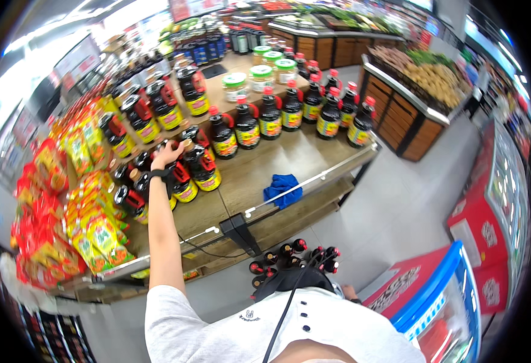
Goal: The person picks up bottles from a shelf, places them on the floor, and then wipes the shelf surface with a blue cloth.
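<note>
My left hand (168, 155) reaches over a cluster of dark sauce bottles with yellow labels, bronze caps and red handles. Its fingers are spread around the top of one bottle (183, 183); whether they grip it is unclear. Just right of that hand stands another such bottle (202, 168). Low at my right side, my right hand (349, 292) shows only in part beside my body, and its fingers cannot be made out. A row of dark bottles with red caps (247, 125) stands further right along the wooden display table (243, 177).
A crumpled blue cloth (283, 189) lies near the table's front rail (292, 188). Several bottles (288, 249) stand on the floor before me. Green-lidded jars (261, 78) sit on the raised tier. Yellow packets (97, 236) fill the left end; a blue-rimmed freezer (463, 277) is at right.
</note>
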`<state>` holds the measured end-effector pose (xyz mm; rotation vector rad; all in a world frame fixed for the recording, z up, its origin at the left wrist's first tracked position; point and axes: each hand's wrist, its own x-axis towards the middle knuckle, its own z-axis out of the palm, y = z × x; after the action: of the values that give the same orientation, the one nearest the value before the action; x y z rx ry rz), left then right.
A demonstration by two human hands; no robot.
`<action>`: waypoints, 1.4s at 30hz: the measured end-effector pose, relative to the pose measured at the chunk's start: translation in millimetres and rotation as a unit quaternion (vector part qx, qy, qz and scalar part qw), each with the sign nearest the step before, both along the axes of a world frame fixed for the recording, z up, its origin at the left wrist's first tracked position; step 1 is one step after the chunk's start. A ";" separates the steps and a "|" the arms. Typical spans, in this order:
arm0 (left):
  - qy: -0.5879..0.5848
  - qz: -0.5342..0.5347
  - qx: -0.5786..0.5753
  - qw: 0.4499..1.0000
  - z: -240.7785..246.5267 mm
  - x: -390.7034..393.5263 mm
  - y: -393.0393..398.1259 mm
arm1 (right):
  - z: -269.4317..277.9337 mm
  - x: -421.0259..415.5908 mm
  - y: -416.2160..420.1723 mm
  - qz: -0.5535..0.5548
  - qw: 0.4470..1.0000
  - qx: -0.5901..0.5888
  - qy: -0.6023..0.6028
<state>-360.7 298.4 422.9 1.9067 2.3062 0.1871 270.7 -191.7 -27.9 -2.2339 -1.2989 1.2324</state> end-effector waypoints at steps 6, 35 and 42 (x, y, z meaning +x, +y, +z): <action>0.045 0.068 -0.042 0.996 1.4 6.9 -12.6 | 38.5 -36.6 -34.8 -0.195 0.974 -0.064 0.098; 0.255 -0.058 0.316 0.912 -31.5 155.1 -95.3 | 28.4 12.6 1.5 -0.125 0.973 -0.186 0.058; 0.294 -0.052 0.368 0.881 -42.8 156.0 -116.0 | 9.8 14.3 37.4 -0.089 0.979 -0.160 0.086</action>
<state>-204.7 182.4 380.1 2.7609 2.7509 0.6321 285.0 -154.2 -18.1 -2.3277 -0.8669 1.6154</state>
